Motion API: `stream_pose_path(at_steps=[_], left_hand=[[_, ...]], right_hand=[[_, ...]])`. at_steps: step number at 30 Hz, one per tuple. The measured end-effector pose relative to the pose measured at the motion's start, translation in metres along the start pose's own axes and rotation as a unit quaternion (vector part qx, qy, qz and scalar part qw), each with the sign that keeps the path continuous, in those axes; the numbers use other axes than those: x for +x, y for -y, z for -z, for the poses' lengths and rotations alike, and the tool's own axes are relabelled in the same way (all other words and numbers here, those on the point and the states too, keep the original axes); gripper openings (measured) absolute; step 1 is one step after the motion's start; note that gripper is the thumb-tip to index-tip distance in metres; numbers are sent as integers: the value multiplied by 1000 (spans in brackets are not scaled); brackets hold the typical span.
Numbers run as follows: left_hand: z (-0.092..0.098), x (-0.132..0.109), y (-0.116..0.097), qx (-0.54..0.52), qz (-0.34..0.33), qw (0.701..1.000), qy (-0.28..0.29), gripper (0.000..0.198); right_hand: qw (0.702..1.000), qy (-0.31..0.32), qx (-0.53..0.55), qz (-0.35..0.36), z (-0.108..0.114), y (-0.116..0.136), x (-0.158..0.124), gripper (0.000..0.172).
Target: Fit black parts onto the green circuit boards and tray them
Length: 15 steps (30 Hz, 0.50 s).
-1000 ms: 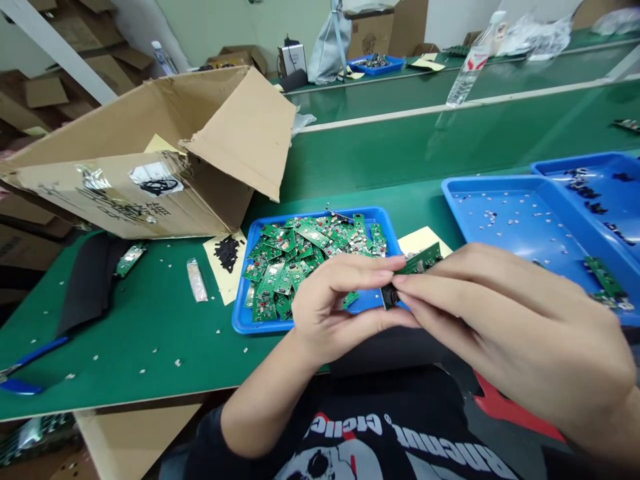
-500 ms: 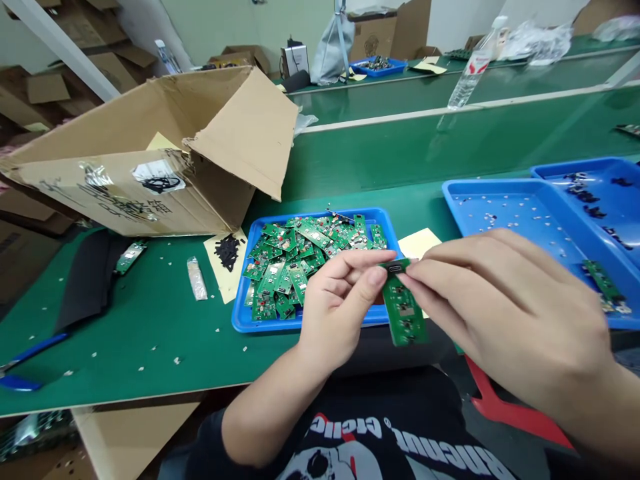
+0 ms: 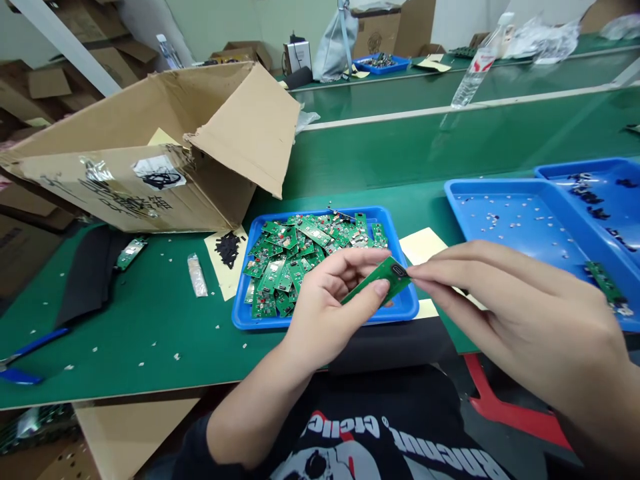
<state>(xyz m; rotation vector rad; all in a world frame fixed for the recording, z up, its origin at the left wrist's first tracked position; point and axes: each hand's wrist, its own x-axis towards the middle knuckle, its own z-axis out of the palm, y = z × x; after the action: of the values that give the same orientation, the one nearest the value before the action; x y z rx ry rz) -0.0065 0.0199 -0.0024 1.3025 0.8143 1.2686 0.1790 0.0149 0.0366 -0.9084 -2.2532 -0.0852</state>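
My left hand [image 3: 333, 300] is closed on a green circuit board [image 3: 373, 280], thumb on its face and fingers behind. The board is tilted, its upper right end bearing a small black oval part [image 3: 399, 270]. My right hand [image 3: 505, 313] pinches with thumb and forefinger at that same end, right beside the black part. Anything small between those fingertips is hidden. Behind my left hand stands a blue tray [image 3: 245, 320] heaped with green circuit boards [image 3: 285, 267]. Left of the tray, small black strips [image 3: 228, 249] are piled on yellow paper [image 3: 226, 283].
A large cardboard box [image 3: 115, 187] stands at the back left. Blue trays [image 3: 510, 193] with small parts are on the right. Blue-handled pliers [image 3: 30, 353], black sheets [image 3: 87, 280] and a small clear packet [image 3: 197, 275] lie on the left. A water bottle [image 3: 475, 73] stands on the divider.
The circuit board has turned from hanging upright to lying slanted across my left fingers. My right fingertips have shifted to its right end, and my left thumb has slid down onto its face.
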Motion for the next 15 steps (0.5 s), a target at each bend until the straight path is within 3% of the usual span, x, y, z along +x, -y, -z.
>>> stream_pose_path(at_steps=[4,8,12,15], left_hand=[[5,3,-6,69,-20,997,17,20],[18,8,-15,150,-45,984,90,25],[31,16,-26,108,33,974,199,28],[38,24,-29,66,74,965,242,33]], right_hand=[[1000,0,-13,-6,1,2,-3,18],[999,25,10,26,3,-3,-2,14],[986,73,125,76,5,-10,3,19],[971,107,199,84,3,-12,5,19]])
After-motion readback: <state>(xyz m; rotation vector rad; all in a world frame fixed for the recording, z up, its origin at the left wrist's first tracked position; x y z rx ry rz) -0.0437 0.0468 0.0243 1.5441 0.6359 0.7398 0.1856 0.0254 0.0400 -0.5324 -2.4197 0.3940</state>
